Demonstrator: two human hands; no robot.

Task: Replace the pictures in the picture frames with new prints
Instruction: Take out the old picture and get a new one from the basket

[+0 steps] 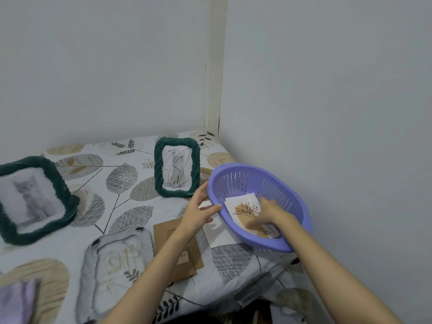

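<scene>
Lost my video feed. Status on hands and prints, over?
Left hand open, steadying purple basket rim. Right hand inside basket, fingers on leaf print, grip not clear. Emptied frame face-down, brown backing beside it. Nothing blocking.

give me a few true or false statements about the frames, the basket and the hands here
1. The right hand reaches into the purple basket. True.
2. The print in the basket shows a grey cat. False: it shows a line-drawn plant on a tan shape.
3. The left hand touches the basket's near rim. True.
4. Both green frames stand upright. False: the scribble frame stands; the cat frame lies tilted on the sheet.
5. The brown backing board lies inside the basket. False: it lies on the leaf-print sheet.
</scene>
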